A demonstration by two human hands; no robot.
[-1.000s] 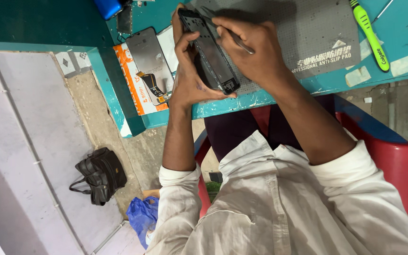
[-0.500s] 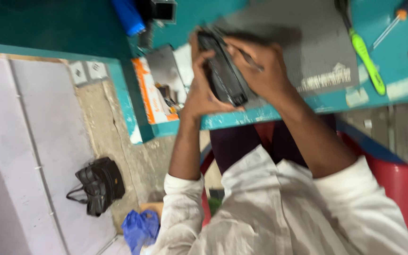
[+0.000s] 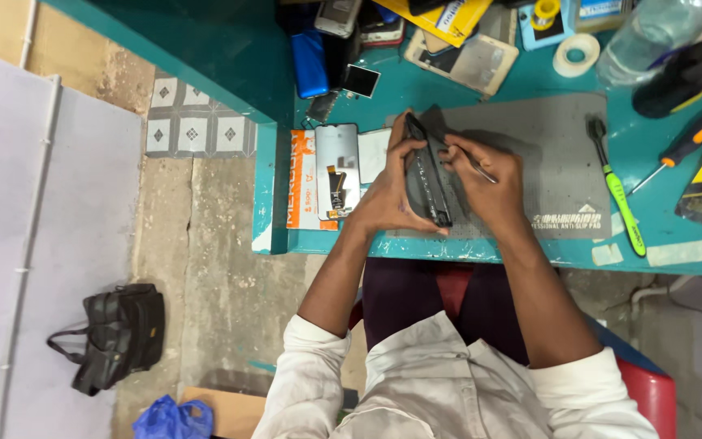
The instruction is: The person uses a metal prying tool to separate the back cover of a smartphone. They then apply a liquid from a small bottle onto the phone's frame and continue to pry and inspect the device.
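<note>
I hold a dark phone body (image 3: 428, 175) on its edge above a grey work mat (image 3: 546, 162) on a teal bench (image 3: 229, 49). My left hand (image 3: 390, 195) grips the phone from the left side, fingers wrapped over its top and bottom. My right hand (image 3: 493, 187) rests against the phone's right side and pinches a thin metal tool (image 3: 474, 165) whose tip points at the phone. A loose phone screen panel (image 3: 337, 171) with a flex cable lies just left of my left hand.
A green-handled brush (image 3: 617, 195) and an orange-and-black screwdriver (image 3: 688, 146) lie right of the mat. Tape rolls, a plastic bottle (image 3: 652, 36), blue and dark phones crowd the bench's back. On the floor sit a black bag (image 3: 115, 333) and blue plastic (image 3: 172, 419).
The view has swung back and down, showing more bench and floor. Both hands keep the phone between them; the phone now stands more upright over the mat.
</note>
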